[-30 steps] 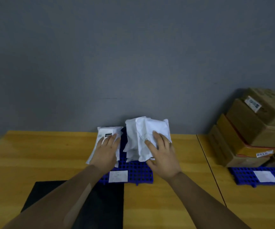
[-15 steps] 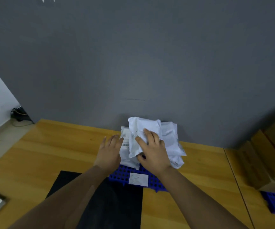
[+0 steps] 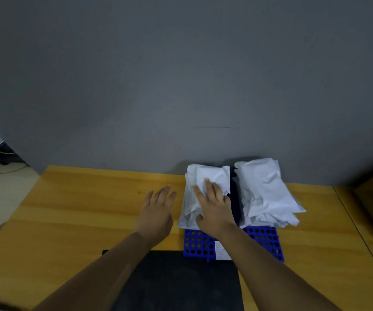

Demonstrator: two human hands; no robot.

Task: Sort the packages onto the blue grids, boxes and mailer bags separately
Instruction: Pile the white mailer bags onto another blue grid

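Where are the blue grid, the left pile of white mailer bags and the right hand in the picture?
blue grid (image 3: 264, 241): head view, on its bare front part at the right.
left pile of white mailer bags (image 3: 212, 176): head view, on the top bag.
right hand (image 3: 213, 211): head view, on its back.

We count two piles of crumpled white plastic mailer bags (image 3: 268, 189), though individual bags are hard to tell apart, one blue perforated plastic grid (image 3: 264, 241), one black rectangular mat (image 3: 176, 281), and two bare hands.

Right hand (image 3: 213, 212) flat on mailer bags (image 3: 205, 189)
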